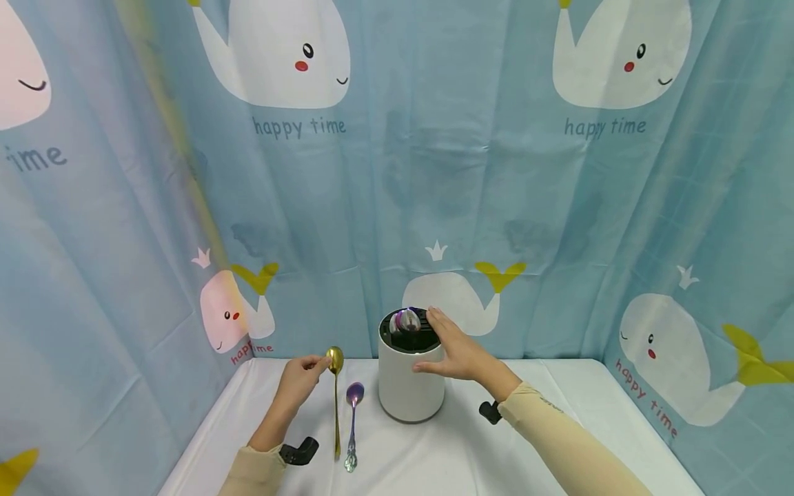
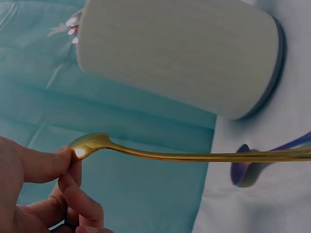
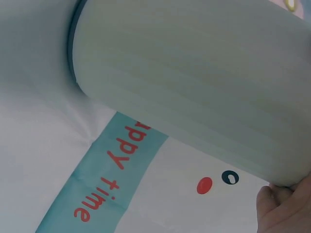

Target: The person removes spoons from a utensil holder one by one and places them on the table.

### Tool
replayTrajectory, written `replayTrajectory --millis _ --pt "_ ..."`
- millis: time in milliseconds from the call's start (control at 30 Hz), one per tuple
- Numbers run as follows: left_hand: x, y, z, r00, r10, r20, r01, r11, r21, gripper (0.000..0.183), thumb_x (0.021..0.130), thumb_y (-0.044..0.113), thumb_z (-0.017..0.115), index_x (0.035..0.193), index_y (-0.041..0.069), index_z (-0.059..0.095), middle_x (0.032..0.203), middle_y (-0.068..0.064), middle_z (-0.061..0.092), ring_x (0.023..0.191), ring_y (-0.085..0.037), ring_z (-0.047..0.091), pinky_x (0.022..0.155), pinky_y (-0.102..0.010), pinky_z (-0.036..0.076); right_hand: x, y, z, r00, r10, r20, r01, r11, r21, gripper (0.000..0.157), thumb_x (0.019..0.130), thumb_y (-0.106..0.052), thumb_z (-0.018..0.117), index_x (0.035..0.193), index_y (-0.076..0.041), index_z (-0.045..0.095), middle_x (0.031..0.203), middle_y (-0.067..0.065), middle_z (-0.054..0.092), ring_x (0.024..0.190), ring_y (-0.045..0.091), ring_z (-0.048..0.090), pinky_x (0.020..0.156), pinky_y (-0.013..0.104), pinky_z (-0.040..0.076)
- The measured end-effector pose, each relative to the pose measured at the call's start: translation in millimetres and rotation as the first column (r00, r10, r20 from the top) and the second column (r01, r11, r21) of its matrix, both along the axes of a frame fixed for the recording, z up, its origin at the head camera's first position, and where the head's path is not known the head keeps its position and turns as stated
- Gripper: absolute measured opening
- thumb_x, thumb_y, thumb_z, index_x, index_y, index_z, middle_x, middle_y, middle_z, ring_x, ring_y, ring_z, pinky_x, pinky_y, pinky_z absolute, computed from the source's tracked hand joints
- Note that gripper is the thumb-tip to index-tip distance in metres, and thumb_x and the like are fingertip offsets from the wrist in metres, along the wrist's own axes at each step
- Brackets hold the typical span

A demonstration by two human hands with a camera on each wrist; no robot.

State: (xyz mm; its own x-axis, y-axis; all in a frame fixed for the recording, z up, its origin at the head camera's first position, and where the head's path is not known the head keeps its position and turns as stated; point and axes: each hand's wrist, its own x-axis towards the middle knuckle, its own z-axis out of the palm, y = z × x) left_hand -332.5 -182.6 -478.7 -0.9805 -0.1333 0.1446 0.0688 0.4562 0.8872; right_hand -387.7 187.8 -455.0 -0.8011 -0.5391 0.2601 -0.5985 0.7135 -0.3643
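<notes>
Gold-coloured metal spoon (image 2: 189, 157) was held bowl-up, lower centre-left of the head view; the left hand (image 1: 300, 379) pinched its bowl between thumb and finger, evidently leaving the handle free. Beside it lay a purple iridescent metal spoon (image 1: 353, 427). Farther up, near centre, the right hand (image 1: 460, 355), fingers straight, touched the white cylindrical container (image 1: 400, 386), presumably steadying it.
</notes>
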Motion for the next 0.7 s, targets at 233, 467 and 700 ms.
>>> replayTrajectory --millis 233,467,700 --pt "-9.9 -3 -16.7 0.998 0.001 0.063 0.001 1.0 -0.024 0.035 0.108 0.023 0.066 0.117 -0.01 0.076 0.098 -0.013 0.071 0.084 -0.022 0.06 0.072 -0.035 0.047 0.6 0 0.7 1.0 0.003 0.002 -0.003 1.0 0.003 0.129 0.086 -0.08 0.072 0.172 -0.007 0.009 0.18 0.013 0.009 0.167 0.028 0.007 0.129 0.053 0.022" --pt "-21.3 -5 -29.0 0.995 -0.017 0.101 0.021 0.999 -0.04 0.036 0.107 0.022 0.067 0.117 -0.012 0.074 0.107 -0.021 0.072 0.089 -0.027 0.064 0.074 -0.037 0.05 0.0 0 -0.5 1.0 -0.007 0.002 0.007 1.0 -0.003 0.129 0.086 -0.081 0.072 0.172 -0.008 0.009 0.18 0.012 0.01 0.167 0.027 0.006 0.129 0.054 0.023" --pt "-34.2 -10 -44.8 0.992 -0.046 0.116 0.054 0.996 -0.069 0.031 0.106 0.017 0.067 0.112 -0.013 0.074 0.105 -0.023 0.07 0.085 -0.025 0.061 0.071 -0.035 0.046 -2.1 0 -0.7 1.0 0.001 0.0 -0.001 1.0 0.003 0.129 0.086 -0.08 0.072 0.172 -0.007 0.009 0.18 0.013 0.009 0.167 0.027 0.006 0.129 0.053 0.022"
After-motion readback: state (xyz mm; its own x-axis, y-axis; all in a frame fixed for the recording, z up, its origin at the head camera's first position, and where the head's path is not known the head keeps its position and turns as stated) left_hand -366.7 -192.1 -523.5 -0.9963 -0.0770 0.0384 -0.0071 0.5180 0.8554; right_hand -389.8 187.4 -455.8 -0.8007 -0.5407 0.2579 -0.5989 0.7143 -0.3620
